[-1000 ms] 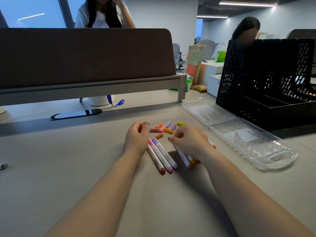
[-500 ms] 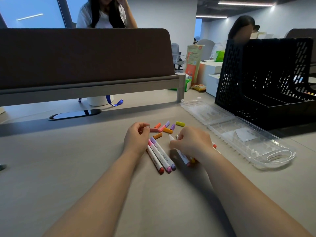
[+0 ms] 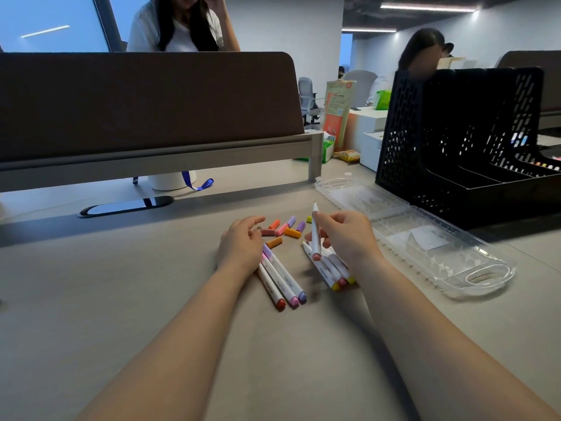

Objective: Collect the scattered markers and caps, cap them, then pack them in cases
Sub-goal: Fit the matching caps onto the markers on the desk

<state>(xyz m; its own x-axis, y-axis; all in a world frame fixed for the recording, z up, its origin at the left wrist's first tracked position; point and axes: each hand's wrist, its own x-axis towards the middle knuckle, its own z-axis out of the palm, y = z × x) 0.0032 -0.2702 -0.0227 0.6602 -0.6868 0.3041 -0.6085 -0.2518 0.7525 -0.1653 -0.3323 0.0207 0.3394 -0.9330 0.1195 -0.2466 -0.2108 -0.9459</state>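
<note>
My right hand (image 3: 346,235) pinches a white marker (image 3: 315,235) nearly upright, bare tip up and pink end down. Under that hand lie several more white markers (image 3: 332,273) with yellow and red ends. Three markers (image 3: 282,284) with red, pink and purple ends lie side by side below my left hand (image 3: 241,243). My left hand's thumb and forefinger pinch a small cap (image 3: 259,229), its colour unclear. Several loose caps (image 3: 288,229), orange, pink, purple and dusty red, lie between the hands. An open clear plastic case (image 3: 425,247) lies to the right.
A black mesh file organizer (image 3: 455,147) stands behind the case at the right. A brown desk divider (image 3: 151,101) runs across the back, with a cable slot (image 3: 127,205) in the desk in front of it. Two people sit beyond the desk.
My right hand has lifted one marker off the pile and turned it from lying flat to nearly upright. My left hand has stayed beside the caps.
</note>
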